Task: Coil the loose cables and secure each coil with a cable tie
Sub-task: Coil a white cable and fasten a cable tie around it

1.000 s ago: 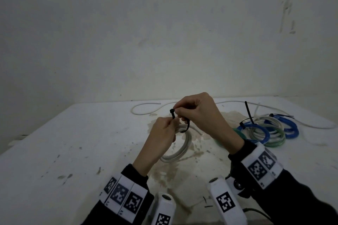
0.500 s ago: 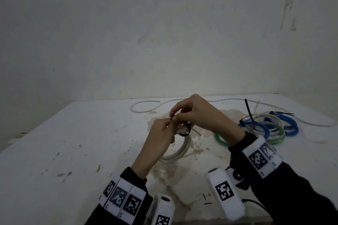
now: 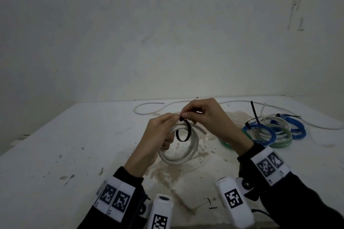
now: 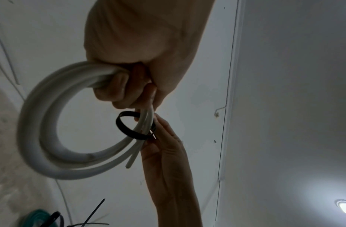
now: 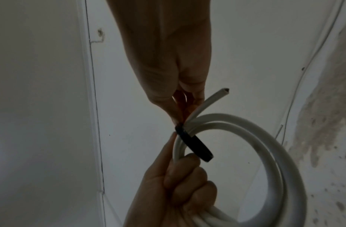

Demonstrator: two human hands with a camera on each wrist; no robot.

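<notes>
Looping loosely round the strands of a white cable coil (image 3: 178, 154), a black cable tie (image 3: 183, 132) hangs as an open ring at frame centre in the head view, not yet drawn tight. The coil is held up off the bench (image 3: 55, 154); one cut cable end (image 5: 224, 91) sticks out beside the tie in the right wrist view. The left hand (image 3: 154, 139) has its grip wrapped round the bundled strands just below the tie, fingers curled fully about them. The right hand (image 3: 206, 117) narrows its grip to a pinch, thumb and fingertips (image 5: 168, 106) meeting on the tie where its two ends cross at the top of the coil.

To the right in the head view, finished coils lie together on the bench: blue coils (image 3: 268, 132), a pale green coil (image 3: 283, 141) and a darker green coil (image 3: 226, 144) partly hidden behind the right wrist. Black ties (image 3: 254, 112) stick up from that pile. A loose white cable (image 3: 149, 111) runs along the far edge of the bench. A brownish stain (image 3: 176, 182) spreads across the bench under the hands.
</notes>
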